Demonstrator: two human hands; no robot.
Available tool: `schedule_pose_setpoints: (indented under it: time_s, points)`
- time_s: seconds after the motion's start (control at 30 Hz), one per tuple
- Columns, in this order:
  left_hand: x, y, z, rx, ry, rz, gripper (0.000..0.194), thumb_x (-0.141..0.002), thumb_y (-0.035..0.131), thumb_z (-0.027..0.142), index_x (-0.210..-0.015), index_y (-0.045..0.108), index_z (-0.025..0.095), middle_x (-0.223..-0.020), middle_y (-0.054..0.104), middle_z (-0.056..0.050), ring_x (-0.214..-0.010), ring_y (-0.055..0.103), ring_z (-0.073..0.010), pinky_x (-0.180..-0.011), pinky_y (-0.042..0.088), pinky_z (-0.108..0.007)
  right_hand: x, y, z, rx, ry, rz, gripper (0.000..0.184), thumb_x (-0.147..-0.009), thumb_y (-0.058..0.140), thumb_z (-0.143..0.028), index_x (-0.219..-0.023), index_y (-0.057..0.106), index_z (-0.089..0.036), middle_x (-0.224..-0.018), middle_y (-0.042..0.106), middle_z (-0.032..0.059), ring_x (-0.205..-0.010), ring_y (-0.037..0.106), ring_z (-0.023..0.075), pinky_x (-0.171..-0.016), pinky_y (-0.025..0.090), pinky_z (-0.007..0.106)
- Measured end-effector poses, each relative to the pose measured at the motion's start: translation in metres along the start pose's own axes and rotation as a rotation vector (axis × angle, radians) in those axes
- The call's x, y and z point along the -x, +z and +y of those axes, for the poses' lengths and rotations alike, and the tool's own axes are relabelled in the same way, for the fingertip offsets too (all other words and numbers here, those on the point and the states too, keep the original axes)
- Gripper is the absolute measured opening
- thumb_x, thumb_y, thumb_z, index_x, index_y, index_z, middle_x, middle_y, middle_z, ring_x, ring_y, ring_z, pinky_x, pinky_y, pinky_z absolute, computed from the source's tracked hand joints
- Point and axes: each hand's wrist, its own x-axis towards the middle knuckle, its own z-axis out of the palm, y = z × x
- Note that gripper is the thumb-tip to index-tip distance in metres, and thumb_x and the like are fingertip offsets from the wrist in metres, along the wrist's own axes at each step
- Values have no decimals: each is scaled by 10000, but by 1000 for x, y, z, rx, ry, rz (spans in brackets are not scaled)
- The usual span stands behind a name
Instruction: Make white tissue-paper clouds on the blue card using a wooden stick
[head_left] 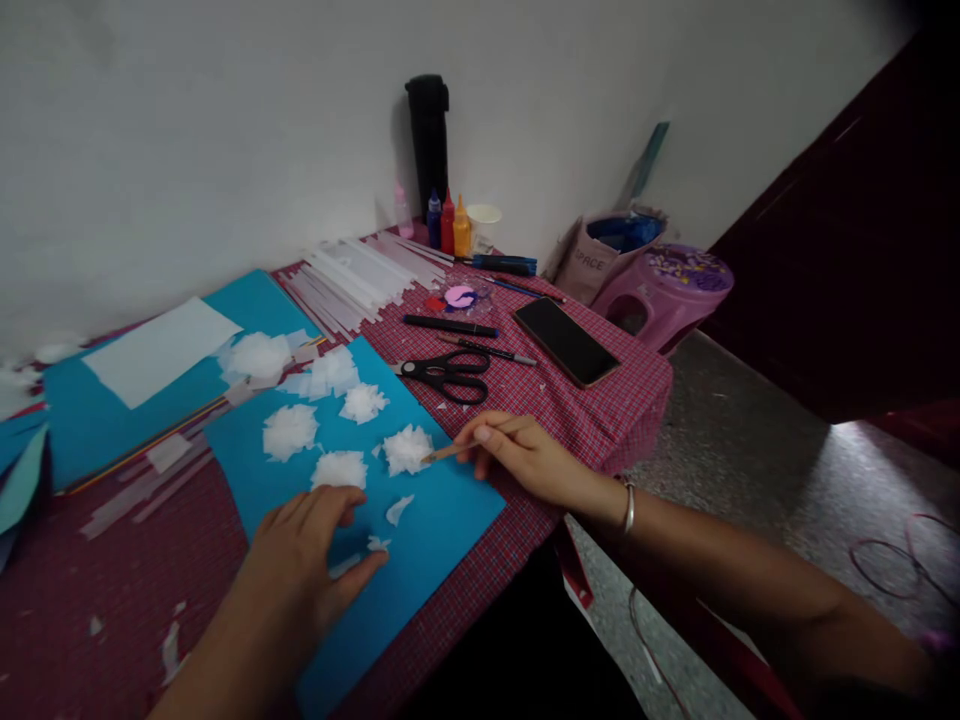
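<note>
A blue sheet of paper [442, 520] lies on the table with several white crumpled tissue tufts [291, 430] stuck on it. My right hand [517, 455] pinches a thin wooden stick [448, 452] whose tip touches the tuft [407, 448] nearest it. My left hand [307, 560] rests on the blue sheet with fingers bent, thumb and fingertips around a small white tissue scrap [375, 545]. Another loose scrap [399, 508] lies between the two hands.
Black scissors [446, 375], pens [450, 326], a phone [566, 340], white paper strips [352, 280] and small paint bottles [448, 225] lie on the red checked cloth [600, 420]. A black flask [427, 140] stands by the wall. A pink stool [667, 285] stands beyond the table's right edge.
</note>
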Motion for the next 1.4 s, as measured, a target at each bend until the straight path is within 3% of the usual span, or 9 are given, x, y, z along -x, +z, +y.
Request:
schedule_pose_setpoints:
  time_s: [0.17, 0.27, 0.33, 0.6, 0.77, 0.97, 1.17, 1.27, 1.4]
  points:
    - [8, -7, 6, 13, 29, -35, 132, -744, 637, 352, -766, 623, 223, -776, 657, -41, -764, 633, -254, -709, 471, -401, 2, -3, 4, -257, 128, 105, 383, -949, 438, -468, -884, 606, -130, -769, 650, 38, -576, 585, 89, -569, 472, 220]
    - [15, -15, 13, 212, 13, -62, 181, -778, 580, 312, -624, 615, 225, -683, 630, -17, -678, 609, -197, -657, 463, -329, 11, -1, 1, -318, 86, 153, 370, -958, 436, -448, -861, 609, -137, -698, 608, 8, -570, 564, 82, -567, 457, 208]
    - [19, -21, 19, 403, -93, -47, 201, -770, 592, 332, -606, 628, 222, -647, 621, -3, -625, 590, -164, -611, 455, -282, 17, 5, -5, -311, 57, 121, 344, -965, 439, -428, -882, 615, -144, -695, 597, 3, -588, 564, 87, -587, 461, 217]
    - [24, -17, 26, 1067, -548, 1, 316, -631, 716, 487, -558, 620, 194, -527, 571, 2, -515, 503, -131, -507, 424, -252, 32, 38, -31, -76, -98, -130, 286, -992, 395, -345, -991, 618, -165, -803, 594, 19, -618, 534, 85, -599, 453, 231]
    - [32, -9, 42, 1431, -581, 119, 294, -671, 719, 451, -639, 570, 199, -547, 498, 39, -521, 454, -99, -509, 421, -238, 32, 57, -48, 183, -280, -99, 175, -952, 483, -280, -868, 598, -178, -817, 561, 20, -772, 542, 124, -724, 453, 263]
    - [41, -3, 65, 1570, -583, 114, 235, -673, 743, 370, -675, 570, 211, -610, 522, 39, -580, 500, -106, -597, 473, -265, 35, 78, -62, 332, -475, -98, 66, -888, 594, -230, -926, 589, -176, -836, 559, 27, -790, 537, 136, -705, 453, 246]
    - [57, -20, 57, 1344, -531, -41, 244, -604, 765, 417, -610, 643, 206, -536, 581, 19, -508, 516, -115, -500, 440, -239, 35, 63, -59, 349, -485, -60, 75, -892, 546, -163, -836, 593, -176, -790, 575, 18, -760, 549, 128, -700, 454, 238]
    - [56, -28, 39, 937, -468, -10, 234, -630, 733, 437, -709, 700, 219, -673, 694, -21, -631, 630, -184, -599, 504, -288, 30, 46, -49, 393, -432, 10, 104, -908, 548, -191, -829, 614, -173, -784, 580, 15, -727, 552, 120, -685, 447, 236]
    - [30, -17, 30, 373, -236, 63, 266, -747, 612, 406, -922, 695, 223, -847, 707, -43, -781, 657, -230, -739, 519, -361, 26, 35, -35, 470, -380, -15, 111, -925, 528, -196, -869, 621, -170, -817, 604, 29, -755, 570, 129, -710, 452, 246]
